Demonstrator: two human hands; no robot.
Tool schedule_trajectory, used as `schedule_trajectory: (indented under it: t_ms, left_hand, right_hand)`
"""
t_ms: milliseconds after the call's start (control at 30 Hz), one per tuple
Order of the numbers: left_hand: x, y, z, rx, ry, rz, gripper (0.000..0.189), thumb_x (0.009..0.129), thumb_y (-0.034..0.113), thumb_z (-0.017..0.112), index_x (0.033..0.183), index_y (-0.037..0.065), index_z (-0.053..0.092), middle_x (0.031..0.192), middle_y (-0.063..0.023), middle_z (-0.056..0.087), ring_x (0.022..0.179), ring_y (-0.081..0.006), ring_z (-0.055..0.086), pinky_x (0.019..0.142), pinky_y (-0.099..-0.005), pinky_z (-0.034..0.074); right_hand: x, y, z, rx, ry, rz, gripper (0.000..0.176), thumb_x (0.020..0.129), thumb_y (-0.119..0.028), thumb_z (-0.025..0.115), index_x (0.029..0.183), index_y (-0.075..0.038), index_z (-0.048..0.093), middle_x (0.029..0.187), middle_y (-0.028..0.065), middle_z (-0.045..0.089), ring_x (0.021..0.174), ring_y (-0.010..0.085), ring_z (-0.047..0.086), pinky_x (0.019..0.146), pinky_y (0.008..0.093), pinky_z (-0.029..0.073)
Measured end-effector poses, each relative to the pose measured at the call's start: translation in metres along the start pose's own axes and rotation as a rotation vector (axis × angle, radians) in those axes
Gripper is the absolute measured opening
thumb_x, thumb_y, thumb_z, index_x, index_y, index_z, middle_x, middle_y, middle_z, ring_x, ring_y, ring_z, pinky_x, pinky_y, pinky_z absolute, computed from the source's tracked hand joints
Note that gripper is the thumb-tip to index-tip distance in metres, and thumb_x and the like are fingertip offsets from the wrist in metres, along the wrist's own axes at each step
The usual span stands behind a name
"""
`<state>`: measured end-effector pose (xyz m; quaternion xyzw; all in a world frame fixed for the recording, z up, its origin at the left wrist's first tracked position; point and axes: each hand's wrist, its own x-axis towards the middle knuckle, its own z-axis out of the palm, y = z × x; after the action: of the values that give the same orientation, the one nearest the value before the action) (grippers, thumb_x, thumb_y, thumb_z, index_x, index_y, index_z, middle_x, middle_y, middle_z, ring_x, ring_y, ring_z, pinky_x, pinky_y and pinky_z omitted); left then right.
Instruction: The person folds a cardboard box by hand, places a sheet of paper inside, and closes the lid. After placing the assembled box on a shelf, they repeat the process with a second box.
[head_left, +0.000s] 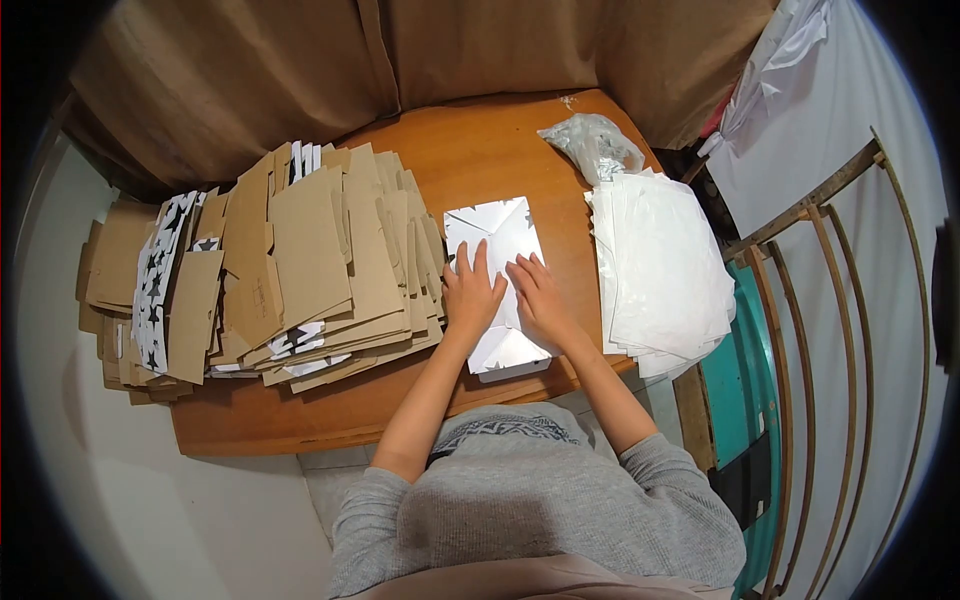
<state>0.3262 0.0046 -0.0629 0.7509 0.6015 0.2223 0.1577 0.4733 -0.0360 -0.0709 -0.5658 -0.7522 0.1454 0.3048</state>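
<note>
A long white package point(512, 237), wrapped in paper with black star prints at its ends, lies lengthwise before me near the table's front edge. Creased, folded-in corners show at both its far and near ends. My left hand point(470, 298) rests on its left side, fingers stretched out over the top. On the right side of the top lies my right hand point(540, 300), also with fingers extended and apart. Neither hand grips anything. What is inside the package is hidden.
Big piles of flattened brown cardboard boxes point(310, 245), some with star-printed sides, cover the table's left part. A stack of white sheets point(660, 265) sits at right, with a clear plastic bag point(595, 145) behind it. A wooden rack point(815, 215) stands beyond the wooden table point(470, 150).
</note>
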Motion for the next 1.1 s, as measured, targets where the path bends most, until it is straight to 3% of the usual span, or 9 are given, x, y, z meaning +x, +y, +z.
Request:
schedule_trajectory:
  t_ms: [133,300,467,533,633,933,1100]
  left_hand:
    - [-0.001,-0.001,-0.005,-0.063,-0.017,0.019,0.052,0.084,0.032,0.057,0.133,0.025,0.045,0.142,-0.0176,0.029,0.119,-0.0498,0.036,0.088,-0.0624,0.041]
    - [0.0,-0.003,-0.008,-0.058,-0.042,-0.016,0.051,0.08,0.029,0.06,0.13,0.027,0.048,0.142,-0.0162,0.028,0.121,-0.0485,0.034,0.089,-0.0617,0.04]
    - [-0.002,-0.003,-0.012,-0.179,-0.066,-0.006,0.06,0.072,0.029,0.065,0.129,0.027,0.049,0.144,-0.0132,0.025,0.125,-0.0478,0.03,0.091,-0.0625,0.038]
    - [-0.004,-0.001,-0.014,-0.07,-0.149,-0.043,0.073,0.063,0.03,0.07,0.132,0.03,0.046,0.148,-0.0132,0.021,0.13,-0.0457,0.026,0.09,-0.0632,0.039]
    - [-0.006,0.0,-0.015,-0.034,-0.196,-0.059,0.08,0.061,0.03,0.07,0.135,0.032,0.04,0.151,-0.012,0.015,0.131,-0.0477,0.023,0.089,-0.0663,0.038]
    - [-0.002,-0.001,-0.022,-0.077,-0.351,-0.112,0.089,0.061,0.032,0.071,0.14,0.033,0.031,0.155,-0.0081,0.002,0.132,-0.0544,0.014,0.09,-0.0716,0.033]
    - [-0.001,-0.008,-0.015,-0.145,-0.356,-0.093,0.092,0.06,0.032,0.07,0.141,0.035,0.027,0.156,-0.0075,-0.002,0.132,-0.0577,0.011,0.089,-0.0725,0.034]
  right_hand:
    - [-0.01,-0.004,-0.01,-0.011,-0.03,-0.028,0.048,0.086,-0.012,0.052,0.133,-0.007,0.045,0.141,0.0183,0.038,0.134,0.0419,0.028,0.11,0.0511,0.024]
    - [-0.029,-0.007,-0.03,0.057,-0.188,-0.159,0.058,0.08,-0.02,0.065,0.133,-0.007,0.045,0.144,0.0184,0.034,0.136,0.0414,0.023,0.11,0.0505,0.024]
    - [-0.041,0.002,-0.022,0.162,-0.153,-0.086,0.061,0.077,-0.016,0.069,0.133,-0.008,0.047,0.144,0.0185,0.033,0.138,0.0393,0.023,0.111,0.0475,0.025]
    - [-0.041,0.0,-0.02,0.183,-0.129,-0.063,0.061,0.076,-0.014,0.069,0.133,-0.01,0.048,0.145,0.0176,0.032,0.138,0.0382,0.023,0.111,0.0463,0.026]
    - [-0.045,-0.004,-0.018,0.242,-0.086,-0.004,0.06,0.075,-0.012,0.069,0.132,-0.009,0.049,0.144,0.0177,0.034,0.138,0.0378,0.025,0.11,0.0453,0.028]
    - [-0.048,-0.013,-0.013,0.234,-0.038,0.006,0.057,0.074,-0.01,0.069,0.127,-0.01,0.05,0.14,0.021,0.033,0.135,0.0424,0.027,0.109,0.0467,0.029]
    - [-0.051,-0.02,-0.006,0.192,0.088,0.038,0.049,0.072,-0.009,0.069,0.119,-0.011,0.057,0.137,0.0193,0.039,0.132,0.0414,0.032,0.106,0.0474,0.032]
